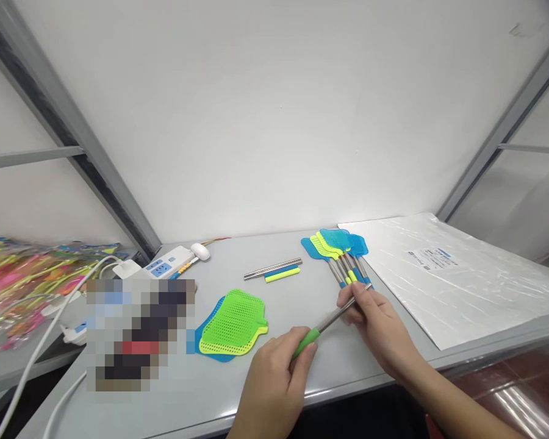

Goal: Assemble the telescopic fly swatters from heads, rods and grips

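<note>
one fly-swatter handle (332, 318) is in hand near the table's (338, 366) front edge, and it looks about half made: a green sleeve sits on the near end of its metal rod, while the far tip is bare, with no head fitted yet. the left hand (279, 378) is closed around the green sleeve, just over the front edge; the right hand (379, 329), a little farther in, pinches the rod near its far tip between thumb and fingers. so the handle slants between the two hands, clear of the table top, its near end hidden in the left palm.

beyond the left hand, left of the table's middle, three loose swatter heads lie stacked: a green head (238, 314) on top, a yellow-green head (260, 333) under it and a blue head (222, 358) lowest. none has a handle, so these seem left to do.

farther in, toward the back edge, bare metal rods (274, 267) lie beside a blue sleeve (281, 272) and a yellow-green sleeve (282, 276), apart from each other's ends.

just past the right hand, near the back edge, a fan of swatters (336, 241) with heads, rods and sleeves appears finished; overlap prevents a sure count. a white package (412, 274) covers the back right corner, and a power strip (176, 259) lies toward the back left corner.
</note>
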The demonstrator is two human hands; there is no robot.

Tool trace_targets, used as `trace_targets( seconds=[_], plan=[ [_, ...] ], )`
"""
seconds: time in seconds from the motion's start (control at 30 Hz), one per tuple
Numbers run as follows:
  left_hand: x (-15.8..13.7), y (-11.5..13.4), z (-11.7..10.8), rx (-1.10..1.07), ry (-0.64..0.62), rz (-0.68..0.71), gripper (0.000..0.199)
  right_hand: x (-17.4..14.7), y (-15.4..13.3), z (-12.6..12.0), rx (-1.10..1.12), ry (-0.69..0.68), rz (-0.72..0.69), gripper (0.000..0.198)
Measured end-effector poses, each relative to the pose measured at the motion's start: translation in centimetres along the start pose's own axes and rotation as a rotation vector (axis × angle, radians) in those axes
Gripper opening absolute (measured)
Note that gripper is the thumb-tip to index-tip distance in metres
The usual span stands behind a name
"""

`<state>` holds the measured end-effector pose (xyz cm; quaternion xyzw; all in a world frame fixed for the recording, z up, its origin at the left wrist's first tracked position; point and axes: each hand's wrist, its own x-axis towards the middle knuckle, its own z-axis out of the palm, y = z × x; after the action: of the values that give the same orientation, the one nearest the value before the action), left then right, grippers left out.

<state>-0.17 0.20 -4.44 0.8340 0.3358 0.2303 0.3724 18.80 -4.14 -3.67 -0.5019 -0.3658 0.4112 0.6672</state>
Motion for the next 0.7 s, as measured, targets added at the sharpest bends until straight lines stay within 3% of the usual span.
trace_targets(
  seconds=[0.4, 0.57, 0.7],
  plan=[
    [-1.3, 0.9, -0.3, -0.022, 0.143, 0.186, 0.025, -1.4, -0.2, 2.9, 0.226, -0.142, -0.037, 0.041],
    [-1.3, 1.5, -0.4, -0.036, 0.249, 0.174, 0.027, -1.4, 0.1, 3.5, 0.270, -0.165, -0.010, 0.041],
    [-1.4, 2.0, -0.6, -0.100, 0.241, 0.110, 0.027, -1.2, 0.3, 3.7, 0.267, -0.168, 0.005, 0.041]
  ],
)
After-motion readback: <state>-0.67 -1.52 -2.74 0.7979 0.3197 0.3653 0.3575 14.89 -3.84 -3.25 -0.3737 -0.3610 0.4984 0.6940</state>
